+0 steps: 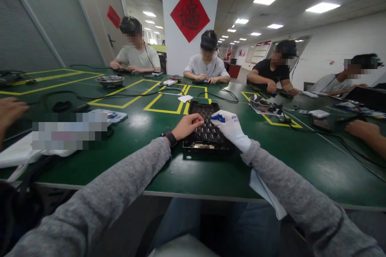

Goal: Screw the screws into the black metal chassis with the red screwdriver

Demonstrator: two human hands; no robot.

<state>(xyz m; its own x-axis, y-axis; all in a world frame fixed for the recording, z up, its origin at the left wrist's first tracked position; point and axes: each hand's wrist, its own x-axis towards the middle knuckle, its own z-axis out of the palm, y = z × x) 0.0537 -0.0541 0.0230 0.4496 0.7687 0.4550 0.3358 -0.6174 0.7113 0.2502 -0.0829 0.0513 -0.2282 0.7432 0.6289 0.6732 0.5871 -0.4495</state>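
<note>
A black tray (186, 149) lies on the green table in front of me, its floor covered with rows of small shiny parts (208, 126). My left hand (189, 126), bare and with a dark watch (170, 138) on the wrist, rests over the tray's left side. Its fingers are curled together, and whatever they may pinch is too small to make out. In a white glove, my right hand (232, 129) grips a small blue tool (218, 118) over the tray's right side. The tool's exact kind is unclear. A brass-coloured strip (202, 146) shows at the tray's near end.
A white scrap of paper (185, 98) lies beyond the tray. Metal bowls stand at the far left (110, 81) and right (261, 104). Black cables (132, 95) cross the green table (144, 168). Several people sit around it, and co-workers' hands show at both sides.
</note>
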